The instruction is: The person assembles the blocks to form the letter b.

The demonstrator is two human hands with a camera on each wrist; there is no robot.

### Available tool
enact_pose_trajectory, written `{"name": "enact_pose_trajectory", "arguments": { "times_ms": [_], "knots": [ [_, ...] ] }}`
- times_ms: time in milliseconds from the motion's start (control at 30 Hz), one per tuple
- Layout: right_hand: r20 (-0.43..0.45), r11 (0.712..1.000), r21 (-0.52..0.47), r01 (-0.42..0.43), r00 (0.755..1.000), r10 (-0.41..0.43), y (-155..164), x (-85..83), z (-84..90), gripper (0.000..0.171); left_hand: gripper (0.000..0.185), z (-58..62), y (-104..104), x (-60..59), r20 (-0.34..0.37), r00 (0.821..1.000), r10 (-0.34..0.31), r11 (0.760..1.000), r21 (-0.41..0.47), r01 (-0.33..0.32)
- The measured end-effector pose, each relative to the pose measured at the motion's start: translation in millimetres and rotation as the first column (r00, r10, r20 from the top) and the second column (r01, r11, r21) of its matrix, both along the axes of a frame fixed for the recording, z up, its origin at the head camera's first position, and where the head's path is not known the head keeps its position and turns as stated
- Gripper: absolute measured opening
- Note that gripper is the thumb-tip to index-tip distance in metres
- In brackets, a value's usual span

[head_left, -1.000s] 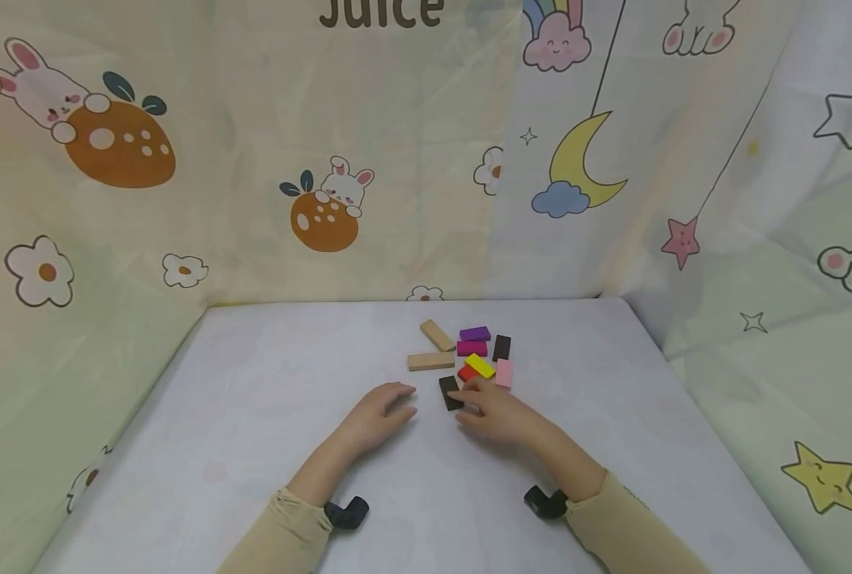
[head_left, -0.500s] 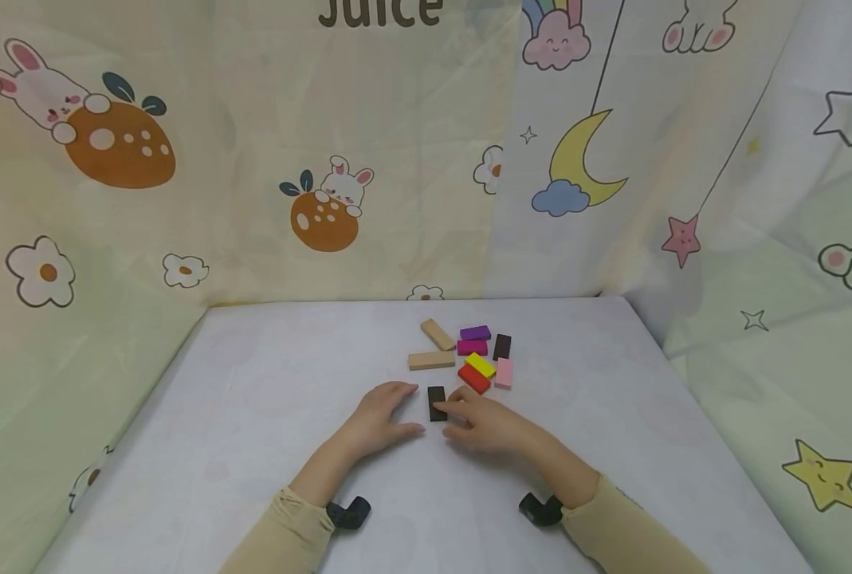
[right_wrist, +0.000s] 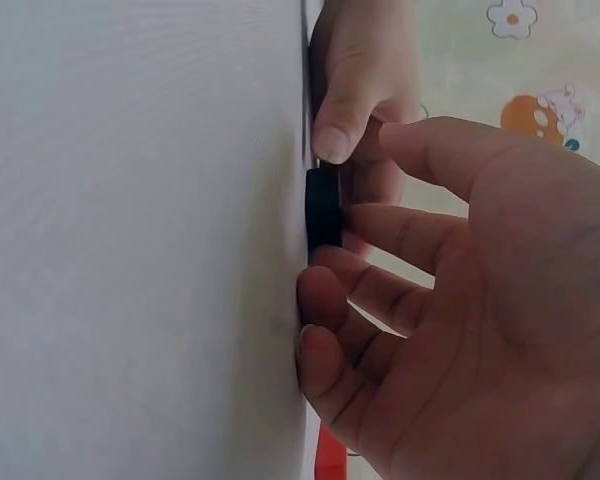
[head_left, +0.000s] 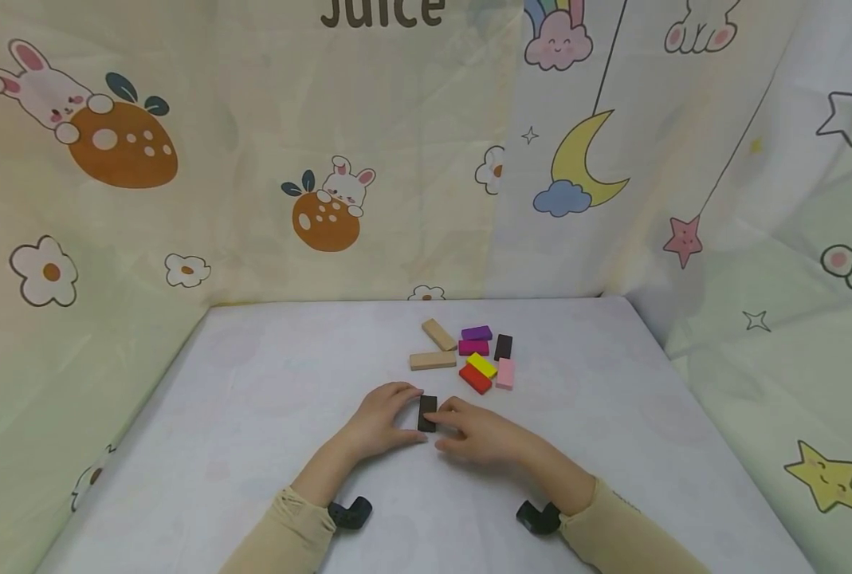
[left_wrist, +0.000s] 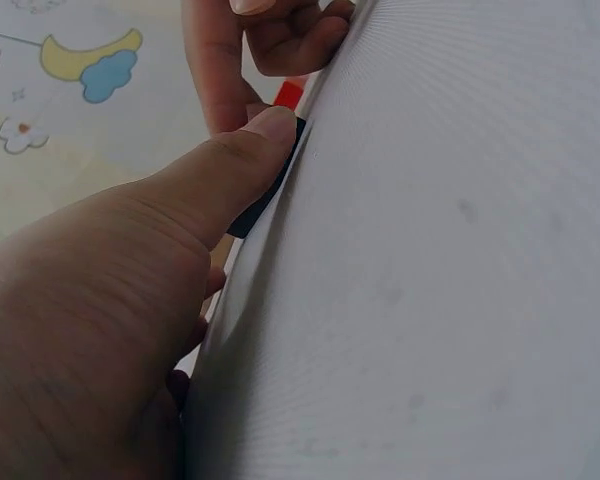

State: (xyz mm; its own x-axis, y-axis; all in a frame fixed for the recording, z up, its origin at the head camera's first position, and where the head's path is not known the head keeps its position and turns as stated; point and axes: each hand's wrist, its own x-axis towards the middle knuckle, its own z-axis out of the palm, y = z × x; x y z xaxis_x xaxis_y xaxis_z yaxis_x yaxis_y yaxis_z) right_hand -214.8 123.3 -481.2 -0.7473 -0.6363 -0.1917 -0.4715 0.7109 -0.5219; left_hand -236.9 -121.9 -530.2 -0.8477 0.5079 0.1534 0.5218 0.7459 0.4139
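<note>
A small black block (head_left: 426,414) lies flat on the white table between the two hands. My left hand (head_left: 377,418) frames it in the head view, thumb right at its near end and fingertips at its far end. The left thumb (left_wrist: 225,165) overlaps the block (left_wrist: 250,215) in the left wrist view. From the other side, my right hand (head_left: 483,434) touches the top of the block with an extended index finger. In the right wrist view that index finger (right_wrist: 400,232) meets the block (right_wrist: 324,205), while the other right-hand fingers bend loosely by the tabletop.
Behind the hands lie several more blocks: red (head_left: 475,379), yellow (head_left: 481,365), pink (head_left: 505,375), magenta (head_left: 473,347), purple (head_left: 477,332), another black block (head_left: 504,347) and two plain wooden ones, one angled (head_left: 438,335), one level (head_left: 433,361). Printed cloth walls (head_left: 411,119) surround the table.
My right hand has slid the black block left and toward the near side, away from the red block, into the space between left thumb and fingers. The left hand has shifted only slightly.
</note>
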Motion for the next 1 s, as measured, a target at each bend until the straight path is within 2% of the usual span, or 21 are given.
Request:
{"name": "enact_pose_trajectory", "arguments": {
  "times_ms": [333,400,467,533,600,667,733,833,1000],
  "knots": [
    [0.032,0.999,-0.053,-0.001,0.999,0.003,2.7,-2.5,-1.7,0.046,0.068,1.3,-0.9,1.8,-0.013,1.000,-0.008,1.000,0.011,0.008],
    [0.035,0.997,-0.069,0.040,0.999,-0.038,5.1,-4.5,-1.1,0.041,0.067,1.6,-0.8,2.0,-0.012,1.000,-0.009,1.000,0.021,0.009],
    [0.016,0.989,-0.077,0.128,0.992,-0.127,7.7,-7.6,-0.7,0.035,0.067,2.0,-0.7,2.4,-0.013,1.000,-0.009,1.000,0.022,0.009],
    [-0.029,0.964,-0.097,0.247,0.968,-0.251,11.0,-11.5,0.0,0.029,0.067,2.6,-0.4,2.7,-0.017,1.000,-0.010,1.000,0.021,0.010],
    [-0.086,0.926,-0.110,0.360,0.925,-0.370,14.9,-15.9,0.2,0.026,0.066,3.2,-0.1,2.9,-0.027,1.000,-0.015,1.000,0.023,0.015],
    [-0.155,0.895,-0.127,0.428,0.883,-0.444,19.0,-20.8,0.0,0.024,0.065,3.8,0.1,3.1,-0.034,0.999,-0.018,1.000,0.023,0.019],
    [-0.207,0.879,-0.127,0.459,0.855,-0.476,23.4,-24.4,-0.3,0.025,0.065,4.4,0.1,3.3,-0.034,0.999,-0.020,0.999,0.026,0.021],
    [-0.251,0.881,-0.089,0.465,0.845,-0.472,28.3,-28.2,-1.1,0.026,0.065,4.6,0.0,3.5,-0.026,0.999,-0.020,0.999,0.027,0.021],
    [-0.243,0.890,-0.055,0.452,0.859,-0.451,30.0,-29.5,-3.5,0.026,0.065,3.5,-0.4,3.0,-0.029,0.999,-0.023,0.999,0.026,0.023]
  ]
}}
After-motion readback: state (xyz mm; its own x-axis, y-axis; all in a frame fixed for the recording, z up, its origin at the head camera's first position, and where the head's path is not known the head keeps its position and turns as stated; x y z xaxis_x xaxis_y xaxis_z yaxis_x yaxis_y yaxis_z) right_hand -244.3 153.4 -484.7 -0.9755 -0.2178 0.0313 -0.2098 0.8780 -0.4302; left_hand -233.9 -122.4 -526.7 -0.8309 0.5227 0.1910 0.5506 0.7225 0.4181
